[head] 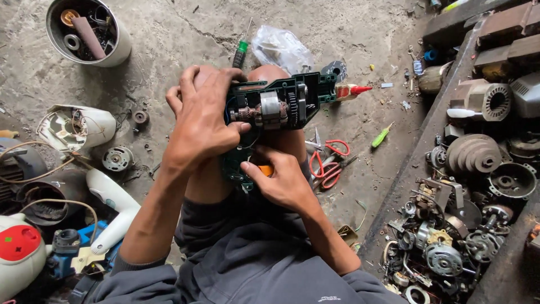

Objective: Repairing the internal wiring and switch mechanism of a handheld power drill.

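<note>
Opened green power tool body (275, 104), motor armature exposed, held above the knees over the concrete floor (169, 39). Left hand (202, 121) clamped around its left end, fingers wrapped tight. Right hand (281, 183) gripping the lower handle, thumb pressed beside an orange trigger (266, 169). Red-handled scissors (329, 163) just right on the floor; white bucket (90, 31) far left; scrap motor parts (467, 214) heaped at right.

- Dark green tool housing (281, 101), under the left fingers (228, 121).
- Orange part (266, 170), beside the right fingertips (247, 169).
- Red-handled scissors (329, 163), right of them.
</note>
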